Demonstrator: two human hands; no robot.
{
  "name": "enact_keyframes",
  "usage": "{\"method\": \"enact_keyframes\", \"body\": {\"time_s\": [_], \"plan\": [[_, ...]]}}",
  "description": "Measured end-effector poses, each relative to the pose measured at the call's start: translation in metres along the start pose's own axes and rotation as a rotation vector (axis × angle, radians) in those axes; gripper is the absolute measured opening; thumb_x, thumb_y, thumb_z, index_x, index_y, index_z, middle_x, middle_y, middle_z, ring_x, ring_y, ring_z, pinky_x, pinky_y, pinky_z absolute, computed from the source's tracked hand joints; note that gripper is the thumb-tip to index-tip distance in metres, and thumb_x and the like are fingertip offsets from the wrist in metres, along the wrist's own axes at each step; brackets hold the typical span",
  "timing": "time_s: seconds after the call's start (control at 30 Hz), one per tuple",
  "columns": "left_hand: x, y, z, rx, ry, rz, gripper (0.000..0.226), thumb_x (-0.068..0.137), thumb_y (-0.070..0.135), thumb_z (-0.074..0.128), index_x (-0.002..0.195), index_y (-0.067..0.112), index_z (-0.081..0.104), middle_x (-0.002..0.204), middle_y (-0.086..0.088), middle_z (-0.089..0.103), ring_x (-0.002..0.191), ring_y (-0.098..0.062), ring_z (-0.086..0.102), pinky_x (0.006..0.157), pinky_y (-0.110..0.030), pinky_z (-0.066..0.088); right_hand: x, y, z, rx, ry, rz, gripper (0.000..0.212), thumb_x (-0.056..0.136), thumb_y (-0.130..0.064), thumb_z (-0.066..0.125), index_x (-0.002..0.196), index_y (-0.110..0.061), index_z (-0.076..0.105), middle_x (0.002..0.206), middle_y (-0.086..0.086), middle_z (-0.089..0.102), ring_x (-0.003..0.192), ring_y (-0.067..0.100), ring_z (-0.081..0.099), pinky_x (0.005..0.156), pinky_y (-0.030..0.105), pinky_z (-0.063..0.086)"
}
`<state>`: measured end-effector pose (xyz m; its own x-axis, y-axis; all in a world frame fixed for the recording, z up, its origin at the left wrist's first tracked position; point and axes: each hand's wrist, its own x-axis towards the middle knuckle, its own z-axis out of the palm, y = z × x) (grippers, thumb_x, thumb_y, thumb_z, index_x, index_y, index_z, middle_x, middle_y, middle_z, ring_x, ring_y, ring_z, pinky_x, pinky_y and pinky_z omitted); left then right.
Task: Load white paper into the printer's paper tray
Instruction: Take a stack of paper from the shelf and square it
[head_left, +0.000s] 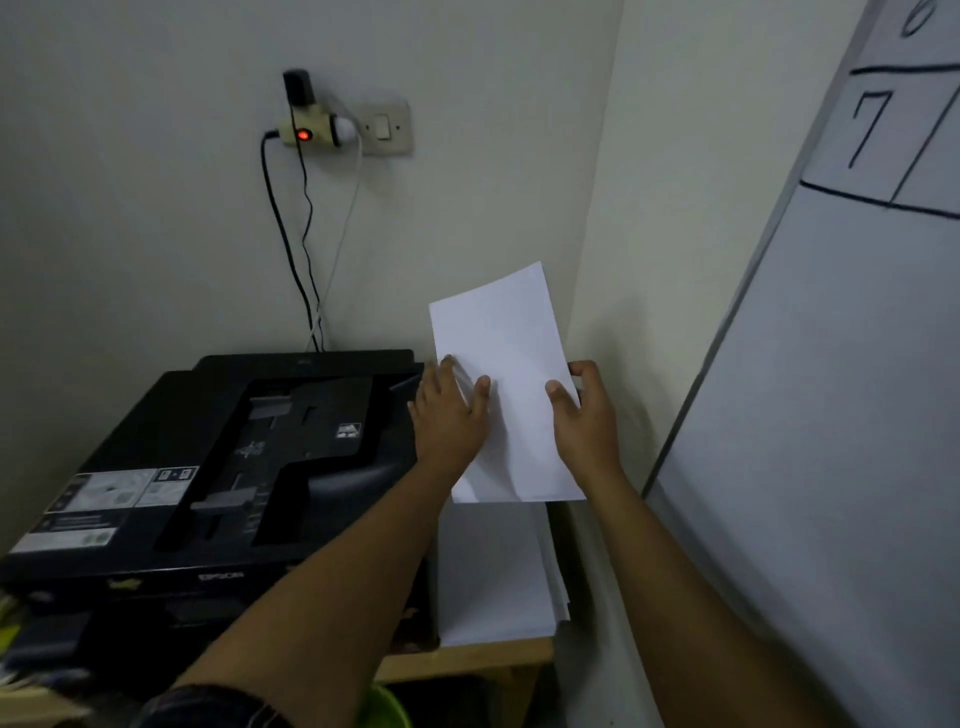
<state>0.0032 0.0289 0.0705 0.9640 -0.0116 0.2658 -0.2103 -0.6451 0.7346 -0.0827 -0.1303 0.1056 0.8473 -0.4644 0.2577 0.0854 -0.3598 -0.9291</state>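
Room: pale wall (156, 182) behind, meeting a side wall in a corner just right of the printer; light is dim.
Whiteboard (831, 415): leans along the right side, cut off by the frame edge; a hand-drawn grid with a "7" shows near its top.
Bench (467, 660): wooden, only its front edge and one leg visible below the printer and the stack; the rest is covered.
Printer (218, 457): black, on the bench against the wall, top tray parts open; label stickers at its left front are too blurred to read.
Paper stack (493, 571): white sheets lying on the bench just right of the printer, partly hidden under the held sheets.
Held paper (504, 374): white sheets raised upright above the stack, beside the printer's right rear corner, slightly bowed.
Left hand (452, 410): grasps the paper's left edge, thumb in front of the sheets, fingers mostly behind or along the edge.
Right hand (584, 410): grasps the right edge, thumb in front, fingers curled round behind.
Wall socket (311, 127): adapter with a red light, beside a switch plate (384, 127); black and white cables (301, 249) drop behind the printer.
Lower left: clutter, too dark to identify.
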Motion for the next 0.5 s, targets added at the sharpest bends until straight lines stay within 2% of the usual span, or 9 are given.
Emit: {"method": "enact_keyframes", "body": {"time_s": [0.13, 0.2, 0.27, 0.37, 0.43, 0.5], "plan": [[0.015, -0.004, -0.043, -0.223, 0.055, -0.043, 0.081, 0.098, 0.07, 0.042, 0.161, 0.027, 0.018, 0.169, -0.01, 0.022, 0.15, -0.034, 0.034, 0.12, -0.056, 0.035, 0.003, -0.037, 0.016, 0.07, -0.011, -0.066, 0.01, 0.11, -0.032, 0.058, 0.119, -0.033, 0.053, 0.109, -0.014, 0.07, 0.094, 0.005, 0.07, 0.071, 0.019, 0.054], [0.021, -0.004, -0.066, -0.349, 0.084, -0.104, 0.083, 0.098, 0.067, 0.046, 0.163, 0.027, 0.013, 0.169, -0.009, 0.021, 0.15, -0.034, 0.036, 0.119, -0.052, 0.037, 0.002, -0.052, 0.03, 0.094, -0.025, -0.08, 0.012, 0.11, -0.033, 0.058, 0.121, -0.03, 0.054, 0.109, -0.014, 0.07, 0.095, 0.006, 0.07, 0.071, 0.022, 0.054], [0.027, -0.007, -0.094, -0.457, 0.105, -0.152, 0.084, 0.099, 0.066, 0.047, 0.164, 0.026, 0.012, 0.167, -0.01, 0.029, 0.15, -0.032, 0.037, 0.117, -0.048, 0.036, 0.0, -0.064, 0.045, 0.135, -0.051, -0.085, 0.015, 0.11, -0.035, 0.058, 0.123, -0.029, 0.055, 0.112, -0.008, 0.073, 0.095, 0.012, 0.072, 0.073, 0.027, 0.058], [0.041, -0.027, -0.141, -0.583, 0.122, -0.251, 0.084, 0.095, 0.074, 0.046, 0.16, 0.026, 0.026, 0.155, -0.008, 0.048, 0.14, -0.032, 0.048, 0.114, -0.05, 0.04, -0.007, -0.079, 0.073, 0.206, -0.073, -0.101, 0.016, 0.109, -0.034, 0.06, 0.124, -0.028, 0.056, 0.114, -0.003, 0.075, 0.098, 0.015, 0.074, 0.075, 0.029, 0.059], [0.05, -0.045, -0.176, -0.702, 0.092, -0.347, 0.092, 0.081, 0.089, 0.047, 0.151, 0.029, 0.042, 0.15, -0.004, 0.054, 0.135, -0.031, 0.053, 0.113, -0.055, 0.044, -0.015, -0.091, 0.094, 0.239, -0.081, -0.103, 0.017, 0.109, -0.034, 0.061, 0.125, -0.029, 0.056, 0.117, -0.005, 0.075, 0.1, 0.012, 0.074, 0.076, 0.024, 0.057], [0.056, -0.06, -0.211, -0.766, 0.012, -0.42, 0.104, 0.069, 0.099, 0.047, 0.147, 0.03, 0.049, 0.143, 0.003, 0.057, 0.131, -0.027, 0.054, 0.112, -0.059, 0.044, -0.024, -0.102, 0.118, 0.278, -0.095, -0.112, 0.017, 0.109, -0.033, 0.062, 0.125, -0.029, 0.057, 0.12, -0.008, 0.074, 0.102, 0.006, 0.073, 0.079, 0.019, 0.057]]}}
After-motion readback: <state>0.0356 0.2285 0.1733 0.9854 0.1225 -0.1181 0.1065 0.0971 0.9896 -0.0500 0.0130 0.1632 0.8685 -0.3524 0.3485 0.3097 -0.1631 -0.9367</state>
